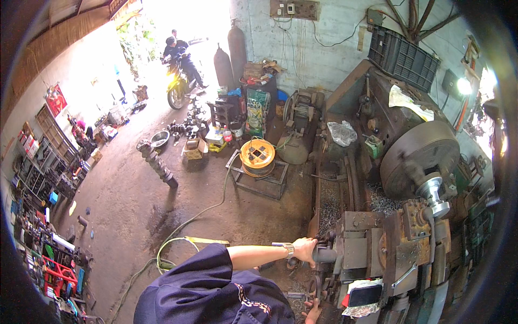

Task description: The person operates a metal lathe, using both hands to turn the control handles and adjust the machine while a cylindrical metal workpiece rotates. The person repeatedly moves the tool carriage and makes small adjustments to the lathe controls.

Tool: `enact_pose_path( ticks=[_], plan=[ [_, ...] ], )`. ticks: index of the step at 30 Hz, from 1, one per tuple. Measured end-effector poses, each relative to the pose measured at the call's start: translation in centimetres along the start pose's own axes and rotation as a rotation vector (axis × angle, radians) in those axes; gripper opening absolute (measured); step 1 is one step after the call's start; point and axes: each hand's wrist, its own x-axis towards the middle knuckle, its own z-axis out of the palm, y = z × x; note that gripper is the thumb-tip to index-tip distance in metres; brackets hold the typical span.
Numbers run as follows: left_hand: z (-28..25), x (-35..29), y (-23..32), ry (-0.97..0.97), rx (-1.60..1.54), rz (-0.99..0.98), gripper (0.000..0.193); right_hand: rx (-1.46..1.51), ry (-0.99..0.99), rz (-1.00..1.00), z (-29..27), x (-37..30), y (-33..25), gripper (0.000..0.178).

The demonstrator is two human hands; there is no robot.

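Observation:
A metal lathe stands on my right. My left hand (pixel 306 251), with a wristwatch (pixel 290 249) on the wrist, is closed round a crank handle by the grey cylindrical end (pixel 325 255) of the cross slide. Lower down, my right hand (pixel 312 312) is at the rim of a dark handwheel (pixel 314 289), its fingers curled and partly cut off by the view. At the far right, a shiny spool-shaped metal workpiece (pixel 431 193) sits at the large round chuck (pixel 423 156), beside the tool post (pixel 415 218).
A wrench (pixel 404 274) and a dark phone (pixel 365 295) on a cloth rest on the carriage. Metal chips (pixel 386 200) lie in the bed. A yellow cable reel (pixel 258 154), a hose (pixel 197 215) and a crankshaft (pixel 156 163) stand or lie on the floor. People on a motorcycle (pixel 177 89) are at the doorway.

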Motion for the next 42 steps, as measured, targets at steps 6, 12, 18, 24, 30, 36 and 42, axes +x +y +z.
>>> enact_pose_path(
  ticks=[6, 12, 18, 24, 30, 36, 42],
  plan=[
    [-0.4, -0.4, 0.4, 0.049, 0.013, 0.006, 0.112, 0.019, 0.020, -0.115, 0.4, 0.1, 1.2, 0.069],
    [-1.2, -0.8, 1.1, 0.026, 0.066, -0.008, 0.110, 0.226, -0.056, -0.254, 0.0, -0.1, 2.3, 0.042],
    [-1.0, -0.4, 1.5, 0.036, 0.115, -0.020, 0.119, 0.156, -0.051, -0.332, -0.4, -1.0, 1.4, 0.041],
    [-1.1, -0.4, 1.5, 0.008, 0.111, -0.031, 0.120, 0.131, -0.053, -0.344, -0.2, -0.9, 1.5, 0.045],
    [-1.2, -0.4, 1.6, 0.005, 0.109, -0.039, 0.120, 0.157, -0.076, -0.376, -0.3, -0.9, 1.9, 0.049],
    [-1.1, -0.4, 1.6, 0.002, 0.113, -0.050, 0.120, 0.188, -0.087, -0.420, -0.4, -0.9, 2.0, 0.050],
    [-0.9, -0.3, 1.5, 0.027, 0.112, -0.023, 0.120, 0.182, -0.083, -0.459, -0.2, 0.1, 3.2, 0.047]
  ],
)
